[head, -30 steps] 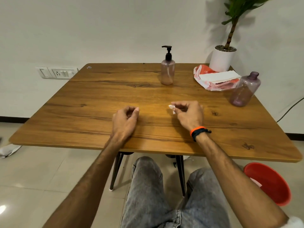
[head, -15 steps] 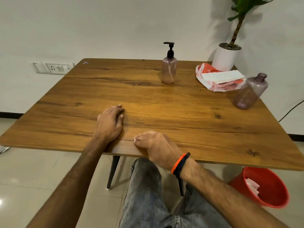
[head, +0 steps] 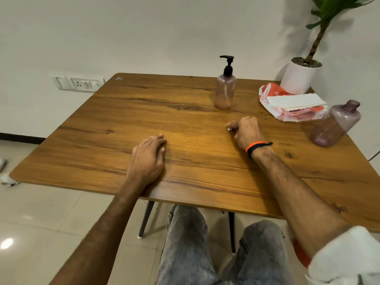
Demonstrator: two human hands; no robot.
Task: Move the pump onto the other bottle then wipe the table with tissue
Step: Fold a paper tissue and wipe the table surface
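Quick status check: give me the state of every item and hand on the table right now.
pump bottle: upright, black pump fitted, far centre of table.
capless bottle: leaning, neck open, no pump, right edge.
tissue pack: lying flat, white tissues exposed on top.
left hand: fingers straight, resting flat on the table.
right hand: curled, pinching a small white tissue scrap.
potted plant: upright, far right corner.

My one camera sits on my head, looking forward and down across the wooden table (head: 123, 120) from its near edge. The far wall lies at twelve o'clock, my knees at six.
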